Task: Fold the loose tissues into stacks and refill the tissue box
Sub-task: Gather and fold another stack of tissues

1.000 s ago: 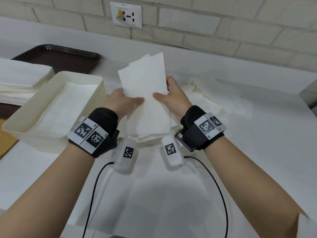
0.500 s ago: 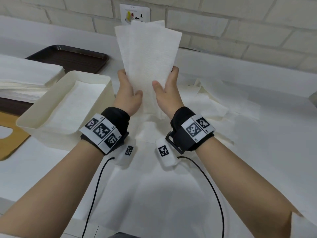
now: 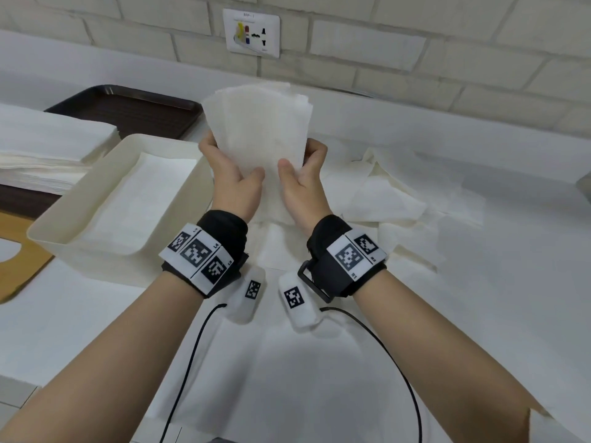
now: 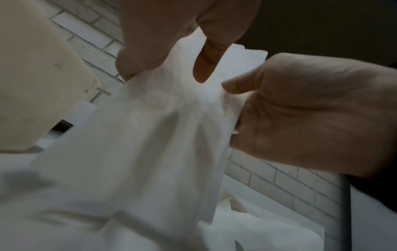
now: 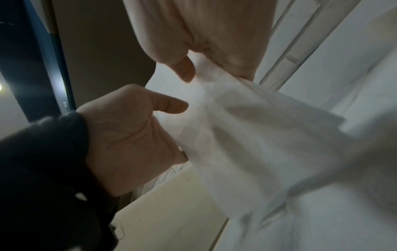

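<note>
White counter (image 3: 479, 282) under a brick wall. Folded tissue bundle (image 3: 260, 139) upright above it, pinched by left hand (image 3: 235, 183) and right hand (image 3: 303, 183), likely for squaring edges; tissue box (image 3: 57, 231) just left, open, part-filled.

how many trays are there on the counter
2: a dark brown tray at the back left near the wall, and another dark tray at the left edge, mostly hidden under a tissue pile.
</note>
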The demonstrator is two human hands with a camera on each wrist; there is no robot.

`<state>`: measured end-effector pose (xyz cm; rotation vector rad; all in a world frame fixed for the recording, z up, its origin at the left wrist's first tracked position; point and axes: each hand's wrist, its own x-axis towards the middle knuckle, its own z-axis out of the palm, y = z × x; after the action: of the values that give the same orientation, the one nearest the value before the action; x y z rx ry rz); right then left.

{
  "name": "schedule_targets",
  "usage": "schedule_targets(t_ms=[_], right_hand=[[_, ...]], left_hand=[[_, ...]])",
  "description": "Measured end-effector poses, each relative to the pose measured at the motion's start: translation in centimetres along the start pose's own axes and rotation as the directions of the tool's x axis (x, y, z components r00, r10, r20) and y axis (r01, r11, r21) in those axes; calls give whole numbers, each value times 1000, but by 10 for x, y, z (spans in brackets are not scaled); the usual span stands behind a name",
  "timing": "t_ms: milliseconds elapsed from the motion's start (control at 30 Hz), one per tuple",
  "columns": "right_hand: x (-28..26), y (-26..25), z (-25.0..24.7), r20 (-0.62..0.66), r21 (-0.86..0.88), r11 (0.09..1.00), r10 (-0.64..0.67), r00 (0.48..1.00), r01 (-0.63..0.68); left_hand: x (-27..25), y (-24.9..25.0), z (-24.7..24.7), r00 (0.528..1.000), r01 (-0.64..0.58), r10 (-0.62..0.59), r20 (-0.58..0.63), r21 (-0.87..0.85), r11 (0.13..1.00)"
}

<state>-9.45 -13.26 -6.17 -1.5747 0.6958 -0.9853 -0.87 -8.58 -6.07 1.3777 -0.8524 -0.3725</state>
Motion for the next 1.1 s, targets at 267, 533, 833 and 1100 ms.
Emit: schedule_targets(t_ms=[267,533,833,1100], right_hand=[[-1,10,0,-1,-82,993,86,996,-85],[0,9,0,6,-90,987,137,991,-136],[0,1,0,-7,-90,995,47,999,-47],[0,7,-3,10,-265,958,116,993,-109]], left_hand=[[-5,-5,8,993,75,-80,85,59,995],[-1,-4,2,986,138,-139,89,8,990],[3,-4,-1,997,63,-63,43,-14,998],[7,-11,-1,964,245,-249,90,50,968]])
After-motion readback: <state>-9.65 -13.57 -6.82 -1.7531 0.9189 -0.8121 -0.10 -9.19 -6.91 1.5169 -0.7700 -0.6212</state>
